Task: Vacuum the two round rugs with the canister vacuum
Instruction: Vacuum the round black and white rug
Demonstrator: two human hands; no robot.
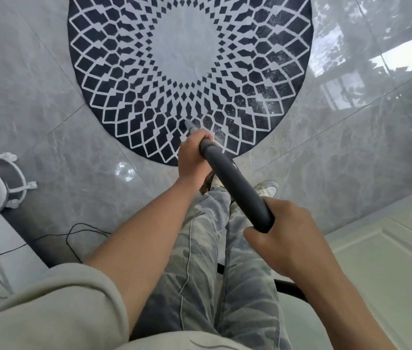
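At the near edge of the round rug (182, 54), the nozzle tip (188, 123) of the vacuum wand (235, 183) rests on the patterned pile, just inside the dark border. The wand's long axis runs from off the rug, over the tiled floor (48, 122), and points toward the rug's pale centre. The left hand (192, 155) is the one nearer the rug, its fingers curled round the wand just behind the tip, above the border. The right hand (293, 238) is well back from the rug and grips the wand's rear end, where the dark hose (290, 286) leaves it. Pale specks show on the dark cells of the rug's right side, beyond the tip and to its right, so the next stroke probably calls for a push along the axis and a swing that way. A second rug and the canister are out of view.
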